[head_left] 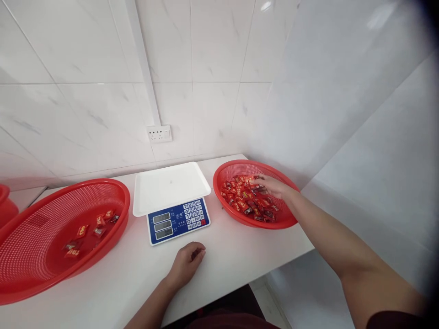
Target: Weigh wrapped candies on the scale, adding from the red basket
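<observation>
Your R hand (270, 184) is in the R basket (236, 169), nr the desk's (240, 250) back R corner, fingers bent and parted, tips among the candies (241, 195) — can't tell if they grip one. Your L hand (186, 265) is loosely curled nr the front edge, just in front of the scale (179, 218); can't see into the palm.

Room to move: desk strip btwn scale and R basket, plus the stretch from L hand to the front R corner. Mind the R edge — R basket covers part of it, and your R forearm (320, 228) crosses there.

L basket (30, 262), w/ a few loose candies (81, 230), is cut off at far L; behind it only a bit of red tub (6, 208) shows. Scale's top readout (161, 218) is hard to read.
</observation>
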Action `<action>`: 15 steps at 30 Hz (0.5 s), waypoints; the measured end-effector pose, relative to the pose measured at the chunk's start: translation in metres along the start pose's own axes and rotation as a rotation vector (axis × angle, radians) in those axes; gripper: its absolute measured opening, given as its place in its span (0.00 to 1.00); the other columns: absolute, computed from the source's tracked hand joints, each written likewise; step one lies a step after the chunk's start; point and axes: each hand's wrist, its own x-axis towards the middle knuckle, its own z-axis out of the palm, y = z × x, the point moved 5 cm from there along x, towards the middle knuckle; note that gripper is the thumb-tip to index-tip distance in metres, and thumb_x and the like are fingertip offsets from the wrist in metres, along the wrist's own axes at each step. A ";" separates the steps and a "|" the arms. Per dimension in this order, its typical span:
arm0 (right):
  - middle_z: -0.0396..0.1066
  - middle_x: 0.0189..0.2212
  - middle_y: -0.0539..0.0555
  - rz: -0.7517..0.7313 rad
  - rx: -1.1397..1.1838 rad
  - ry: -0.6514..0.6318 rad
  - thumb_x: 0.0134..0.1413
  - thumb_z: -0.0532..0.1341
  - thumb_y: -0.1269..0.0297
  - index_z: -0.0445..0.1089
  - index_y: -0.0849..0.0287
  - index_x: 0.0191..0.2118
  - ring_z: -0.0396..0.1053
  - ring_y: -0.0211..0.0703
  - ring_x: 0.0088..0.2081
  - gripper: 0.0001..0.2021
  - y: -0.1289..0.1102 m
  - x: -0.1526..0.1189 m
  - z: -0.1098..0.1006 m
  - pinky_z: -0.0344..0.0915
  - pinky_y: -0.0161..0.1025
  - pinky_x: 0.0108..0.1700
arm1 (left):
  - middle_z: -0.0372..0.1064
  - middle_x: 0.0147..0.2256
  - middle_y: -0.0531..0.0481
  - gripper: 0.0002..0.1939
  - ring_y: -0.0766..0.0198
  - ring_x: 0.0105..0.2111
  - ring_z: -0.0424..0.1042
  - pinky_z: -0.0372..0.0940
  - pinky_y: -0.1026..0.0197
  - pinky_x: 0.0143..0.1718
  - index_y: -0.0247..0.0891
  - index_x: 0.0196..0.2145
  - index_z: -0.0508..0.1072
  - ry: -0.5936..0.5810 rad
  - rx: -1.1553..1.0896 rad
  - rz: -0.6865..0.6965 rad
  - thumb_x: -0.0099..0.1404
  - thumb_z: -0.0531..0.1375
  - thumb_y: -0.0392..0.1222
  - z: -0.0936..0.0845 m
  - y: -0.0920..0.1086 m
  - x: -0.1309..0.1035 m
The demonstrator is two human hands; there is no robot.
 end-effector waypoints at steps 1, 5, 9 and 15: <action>0.72 0.28 0.45 -0.004 0.026 -0.008 0.40 0.68 0.62 0.66 0.50 0.38 0.68 0.36 0.24 0.16 -0.002 -0.002 0.003 0.65 0.33 0.27 | 0.72 0.31 0.53 0.08 0.57 0.30 0.69 0.64 0.56 0.33 0.51 0.33 0.73 -0.005 -0.010 -0.002 0.60 0.55 0.49 -0.001 0.003 0.000; 0.72 0.27 0.46 -0.035 0.229 -0.010 0.41 0.67 0.65 0.65 0.52 0.34 0.69 0.37 0.25 0.12 -0.013 -0.010 0.010 0.66 0.33 0.25 | 0.73 0.35 0.53 0.08 0.57 0.32 0.69 0.64 0.56 0.34 0.54 0.36 0.74 -0.018 -0.027 0.034 0.60 0.56 0.49 -0.007 0.025 0.000; 0.71 0.27 0.46 -0.070 0.308 0.046 0.44 0.64 0.64 0.65 0.52 0.34 0.69 0.37 0.25 0.10 -0.024 -0.017 0.011 0.66 0.33 0.23 | 0.72 0.36 0.53 0.08 0.58 0.32 0.69 0.65 0.56 0.36 0.54 0.37 0.74 0.019 -0.079 0.058 0.59 0.58 0.49 -0.017 0.053 0.005; 0.72 0.31 0.47 -0.336 0.118 -0.047 0.44 0.66 0.64 0.66 0.51 0.38 0.72 0.40 0.34 0.13 -0.058 -0.061 0.062 0.70 0.36 0.32 | 0.65 0.48 0.46 0.25 0.57 0.43 0.69 0.68 0.55 0.41 0.50 0.52 0.64 0.056 -0.525 0.023 0.57 0.61 0.51 -0.016 0.088 0.018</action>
